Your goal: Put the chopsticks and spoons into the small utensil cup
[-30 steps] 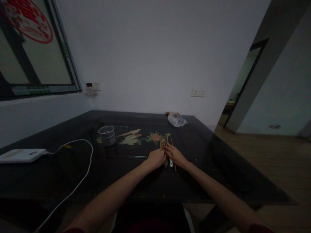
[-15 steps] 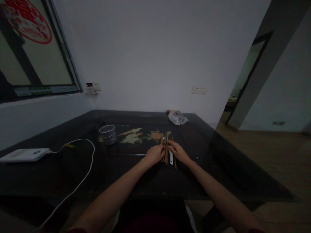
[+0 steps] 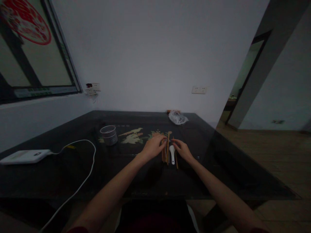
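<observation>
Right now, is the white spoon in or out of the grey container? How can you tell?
Out: the white spoon lies on the dark table beside the right hand; the grey container stands apart to the left.

Your chopsticks [image 3: 167, 157] have a brown wood colour, and the spoon [image 3: 172, 155] is plain white. Your table [image 3: 150, 184] is glossy black, decorated with a pale cream bird [image 3: 131, 139], a flower [image 3: 155, 133] of dull pinkish orange, and some green leaves. The cup [image 3: 109, 138] is grey, with small dots on its side. The flat device [image 3: 24, 156] is white, and its cable [image 3: 85, 140] is white also. You see a whitish, see-through bag [image 3: 178, 118], a bluish grey wall [image 3: 145, 64], a brown floor [image 3: 279, 155], and a red ornament [image 3: 29, 21] with lacy pattern. Your sleeves [image 3: 77, 230] are dark red.
</observation>
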Available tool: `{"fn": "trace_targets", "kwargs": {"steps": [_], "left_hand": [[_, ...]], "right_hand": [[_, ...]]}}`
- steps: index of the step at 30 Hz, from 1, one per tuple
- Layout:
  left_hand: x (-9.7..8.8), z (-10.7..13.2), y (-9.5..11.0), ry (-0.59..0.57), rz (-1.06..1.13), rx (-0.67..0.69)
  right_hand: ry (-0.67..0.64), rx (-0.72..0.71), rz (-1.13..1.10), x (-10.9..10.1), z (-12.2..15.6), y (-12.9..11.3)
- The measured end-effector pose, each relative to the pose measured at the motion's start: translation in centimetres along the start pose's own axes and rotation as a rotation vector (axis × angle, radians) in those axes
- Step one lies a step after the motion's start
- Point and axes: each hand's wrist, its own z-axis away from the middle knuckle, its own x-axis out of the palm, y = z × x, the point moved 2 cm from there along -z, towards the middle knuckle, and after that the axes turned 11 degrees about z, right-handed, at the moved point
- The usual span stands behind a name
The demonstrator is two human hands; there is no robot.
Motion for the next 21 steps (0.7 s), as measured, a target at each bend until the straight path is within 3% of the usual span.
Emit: {"fn": "trace_targets", "kwargs": {"steps": [4, 9, 13, 17, 21], "left_hand": [[-2.9, 0.5, -0.4, 0.099, 0.077, 0.07], [-7.4, 1.8, -3.8, 0.348, 0.126, 0.108], [-11.8, 3.3, -8.0, 0.64, 0.1, 0.088], [-15.7, 5.9, -13.8, 0.964, 0.089, 0.014], [-16.9, 8.4, -20.4, 1.273, 0.421, -0.189]], "right_hand": [[0.025, 0.0, -0.012, -0.7, -0.2, -1.2], [-0.025, -0.062, -0.068, 0.2, -0.9, -4.5], [-0.091, -0.146, -0.179, 3.2, -1.9, -8.5], [-0.171, -0.23, -0.272, 7.3, -3.4, -13.5], [-0.243, -0.194, -0.371, 12.7, -5.6, -17.6]]}}
